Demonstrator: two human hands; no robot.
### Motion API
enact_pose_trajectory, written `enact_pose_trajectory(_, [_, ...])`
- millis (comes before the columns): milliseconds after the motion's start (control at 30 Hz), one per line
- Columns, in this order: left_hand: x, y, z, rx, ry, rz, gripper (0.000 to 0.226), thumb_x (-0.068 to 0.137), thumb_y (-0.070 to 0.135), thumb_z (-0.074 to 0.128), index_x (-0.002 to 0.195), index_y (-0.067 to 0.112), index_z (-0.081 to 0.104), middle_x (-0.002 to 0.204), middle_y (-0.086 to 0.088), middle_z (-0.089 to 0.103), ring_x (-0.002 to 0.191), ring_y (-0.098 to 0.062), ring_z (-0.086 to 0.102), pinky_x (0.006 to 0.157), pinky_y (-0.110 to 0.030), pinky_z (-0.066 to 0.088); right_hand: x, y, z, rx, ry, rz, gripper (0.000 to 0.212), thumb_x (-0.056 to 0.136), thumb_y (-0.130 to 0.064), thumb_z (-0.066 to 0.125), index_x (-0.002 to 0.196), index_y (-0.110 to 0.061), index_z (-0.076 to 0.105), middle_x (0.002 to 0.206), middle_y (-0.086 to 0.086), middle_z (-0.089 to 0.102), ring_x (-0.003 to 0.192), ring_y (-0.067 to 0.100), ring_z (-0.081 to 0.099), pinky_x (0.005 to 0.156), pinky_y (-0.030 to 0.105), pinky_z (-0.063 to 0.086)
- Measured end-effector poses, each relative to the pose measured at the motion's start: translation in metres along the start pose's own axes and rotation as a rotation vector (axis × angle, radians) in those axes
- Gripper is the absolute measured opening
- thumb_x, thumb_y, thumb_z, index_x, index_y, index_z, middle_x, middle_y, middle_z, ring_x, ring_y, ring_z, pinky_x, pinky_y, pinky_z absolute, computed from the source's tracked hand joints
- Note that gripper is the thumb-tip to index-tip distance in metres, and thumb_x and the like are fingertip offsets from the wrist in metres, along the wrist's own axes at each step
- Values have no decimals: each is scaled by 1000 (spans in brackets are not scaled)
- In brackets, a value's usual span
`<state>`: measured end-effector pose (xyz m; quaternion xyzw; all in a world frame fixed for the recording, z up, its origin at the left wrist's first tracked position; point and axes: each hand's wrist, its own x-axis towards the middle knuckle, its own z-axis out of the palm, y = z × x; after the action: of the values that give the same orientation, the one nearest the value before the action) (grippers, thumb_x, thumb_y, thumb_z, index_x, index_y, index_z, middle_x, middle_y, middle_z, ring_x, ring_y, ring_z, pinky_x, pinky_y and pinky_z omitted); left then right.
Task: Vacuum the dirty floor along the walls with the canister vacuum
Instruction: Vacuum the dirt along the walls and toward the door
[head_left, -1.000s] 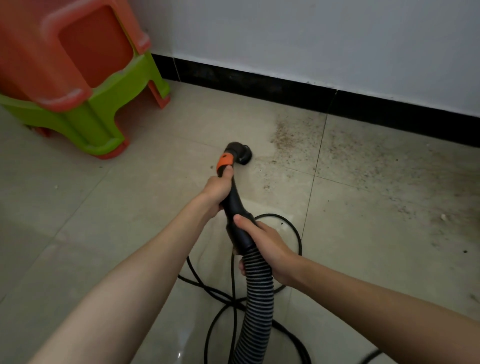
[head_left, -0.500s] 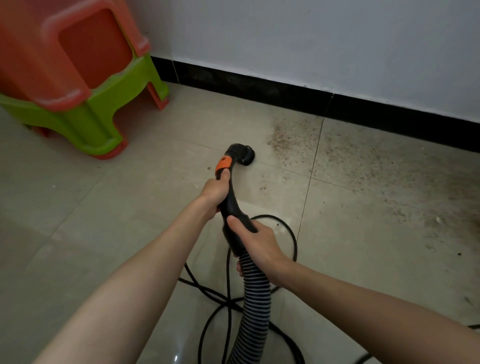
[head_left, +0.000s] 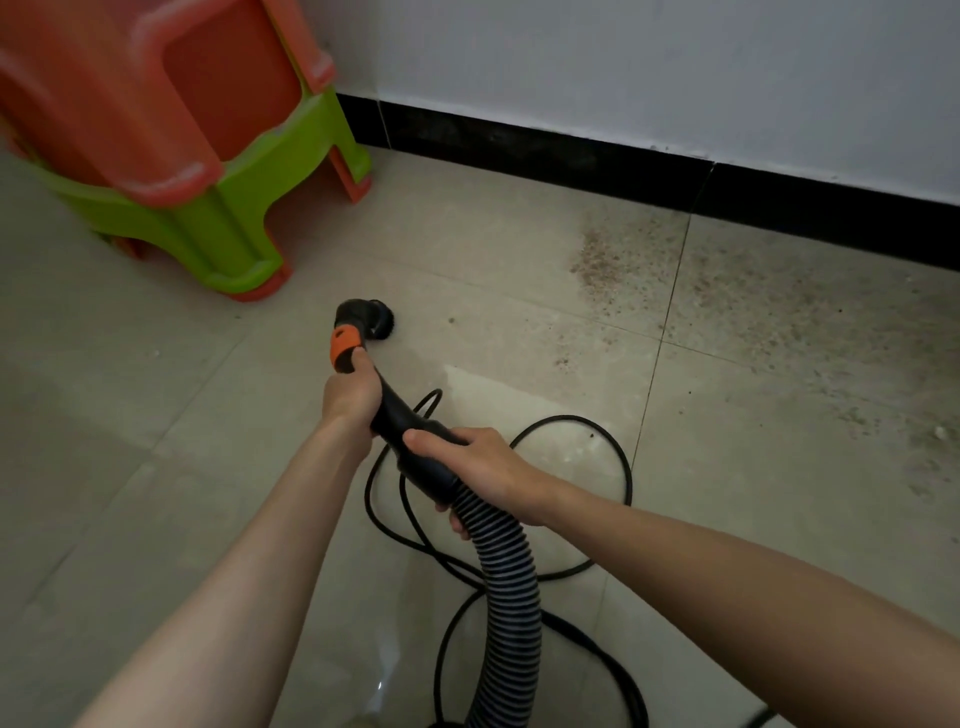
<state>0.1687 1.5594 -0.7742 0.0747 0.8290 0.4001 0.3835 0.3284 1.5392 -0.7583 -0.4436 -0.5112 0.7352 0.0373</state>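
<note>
On the floor tiles, both hands, left hand (head_left: 349, 396) and right hand (head_left: 480, 464), gripped the wand (head_left: 402, 415); its nozzle (head_left: 370, 318) should sweep slowly into the dirt (head_left: 613, 260).

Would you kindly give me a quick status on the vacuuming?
Left hand and right hand both grip the vacuum handle. Brush nozzle on clean tile, dirt patch untouched. Power cord looped underfoot.
</note>
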Motion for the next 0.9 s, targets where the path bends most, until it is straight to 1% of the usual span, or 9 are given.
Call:
enact_pose_trajectory(67, [-6,-3,4,-2,-23,-7,53,100,42,35,132,0,40,121,-19,55,111,-34,56,96,-43,47,-7,5,-5,1,16,3,52,90,-51,61,114,-6,54,74,13,59,42,18,55,41,24,49])
enact_pose_trajectory(200, [-26,0,27,-22,-147,10,45,100,42,35,121,3,45,101,-13,58,91,-28,59,81,-37,49,-24,15,-17,28,103,3,52,90,-50,59,112,-3,54,73,13,59,42,18,56,43,26,51])
enact_pose_trajectory(300, [-41,3,47,-7,-225,-1,45,100,43,36,120,4,45,106,-12,56,99,-29,57,82,-38,49,-37,24,-28,116,157,2,51,90,-49,60,109,-2,54,68,13,60,43,21,56,43,28,51])
enact_pose_trajectory(400, [-52,3,64,-4,-301,-21,38,100,43,37,111,7,43,98,-9,54,96,-27,55,84,-38,49,-51,33,-34,165,216,1,46,90,-48,60,106,-6,55,72,14,61,45,23,57,44,28,52])
enact_pose_trajectory(500, [-62,1,78,28,-371,-9,44,100,44,36,116,4,44,93,-8,53,95,-26,55,86,-38,50,-61,41,-39,189,271,12,42,90,-46,60,105,-8,54,79,14,61,46,23,59,45,29,53])
enact_pose_trajectory(733, [-77,9,100,37,-542,-21,52,100,44,36,126,-1,44,83,-6,52,72,-18,52,74,-33,46,-67,48,-43,189,412,-8,28,93,-43,57,99,-16,53,89,12,62,52,20,61,47,28,52])
enact_pose_trajectory(767, [-77,10,101,50,-548,-11,53,100,44,36,126,-1,44,83,-6,52,72,-18,52,73,-32,46,-66,48,-42,176,421,-17,27,93,-43,57,99,-17,53,91,11,62,58,21,63,50,30,54])
enact_pose_trajectory(833, [-76,9,100,85,-546,15,52,100,44,35,125,-1,45,84,-6,52,73,-18,52,69,-31,46,-62,47,-45,102,413,-33,30,93,-46,57,104,-18,56,97,7,65,77,22,67,70,38,60])
enact_pose_trajectory(900, [-74,5,96,108,-529,35,53,100,44,35,124,-2,47,83,-7,53,73,-19,53,65,-29,47,-58,43,-49,45,378,-27,35,93,-45,57,110,-15,59,99,4,66,87,18,66,81,35,57])
